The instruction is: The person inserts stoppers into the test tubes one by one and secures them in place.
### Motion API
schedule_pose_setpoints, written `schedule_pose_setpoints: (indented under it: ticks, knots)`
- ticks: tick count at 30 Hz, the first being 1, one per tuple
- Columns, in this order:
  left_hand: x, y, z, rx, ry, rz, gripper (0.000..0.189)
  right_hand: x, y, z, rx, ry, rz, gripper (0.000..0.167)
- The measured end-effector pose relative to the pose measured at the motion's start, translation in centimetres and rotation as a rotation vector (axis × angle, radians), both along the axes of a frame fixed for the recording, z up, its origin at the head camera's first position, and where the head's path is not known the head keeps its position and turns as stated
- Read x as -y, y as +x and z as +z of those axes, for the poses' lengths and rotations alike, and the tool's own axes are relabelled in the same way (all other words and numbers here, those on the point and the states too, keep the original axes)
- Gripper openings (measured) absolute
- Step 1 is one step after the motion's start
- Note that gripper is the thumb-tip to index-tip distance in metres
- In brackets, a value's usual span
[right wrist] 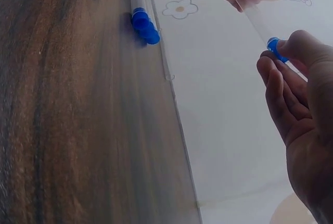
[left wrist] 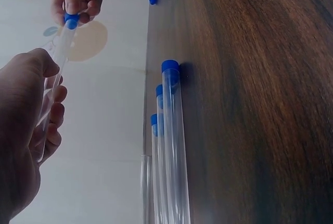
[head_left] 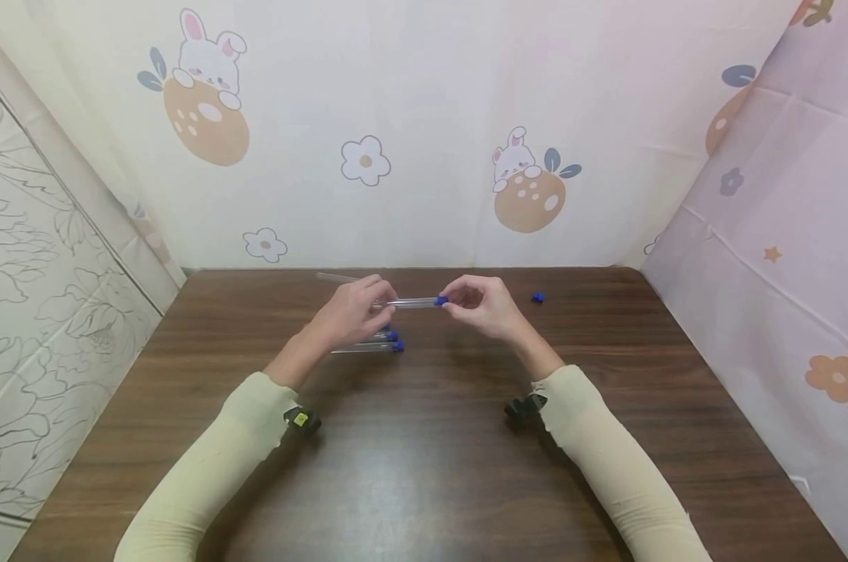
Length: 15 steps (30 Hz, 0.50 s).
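While 2 hands (head_left: 354, 312) (head_left: 486, 306) hold 1 tube (head_left: 415, 303), 3 capped tubes (left wrist: 176, 140) lie nearby.

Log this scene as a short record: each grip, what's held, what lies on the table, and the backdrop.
Left grip: holds the clear tube by its body
Right grip: pinches the blue cap at the tube's end
Cap fit: cannot tell if fully seated
Capped tubes: three, side by side on the wooden table
Uncapped tube: one, beyond the capped ones
Loose cap: one, on the table, right of the right grip
Backdrop: pale cloth printed with rabbits and flowers
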<state>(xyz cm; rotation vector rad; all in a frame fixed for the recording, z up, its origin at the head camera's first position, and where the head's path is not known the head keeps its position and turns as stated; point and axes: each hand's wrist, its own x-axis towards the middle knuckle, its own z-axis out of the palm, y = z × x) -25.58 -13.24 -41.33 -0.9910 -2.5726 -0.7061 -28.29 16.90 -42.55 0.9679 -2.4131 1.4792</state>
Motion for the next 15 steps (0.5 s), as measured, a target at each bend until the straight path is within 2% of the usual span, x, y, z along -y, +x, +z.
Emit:
schedule_pose_setpoints:
  ticks: [15]
  knots:
    - [-0.02, 0.13, 0.09, -0.019, 0.006, -0.006, 0.014, -0.03, -0.18, -0.22, -0.006, -0.007, -0.001, 0.015]
